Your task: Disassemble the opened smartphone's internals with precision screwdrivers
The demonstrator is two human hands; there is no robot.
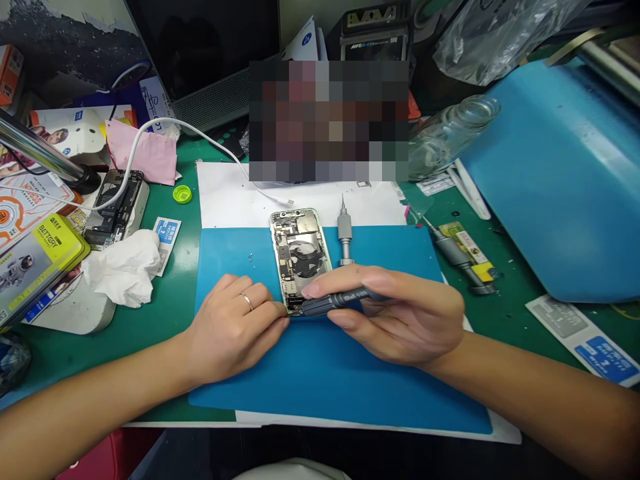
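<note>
An opened smartphone (301,247) with its inner parts bare lies on a blue mat (240,250). My left hand (240,323), a ring on one finger, is closed with curled fingers against the phone's lower left corner, steadying it; its thumb is hidden. In my right hand (405,313) a dark screwdriver (330,303) lies nearly flat between thumb and fingers, its tip at the phone's bottom edge, close to my left fingertips. A second, grey screwdriver (345,230) rests just right of the phone, pointing away from me. Tiny metal bits (251,257) sit on the mat left of the phone.
Another screwdriver (457,257) lies right of the mat. A white cable (185,123) arcs in from the left, near a crumpled tissue (125,267) and another opened phone (113,207). A glass jar (450,133) and a large blue object (555,187) bound the right side.
</note>
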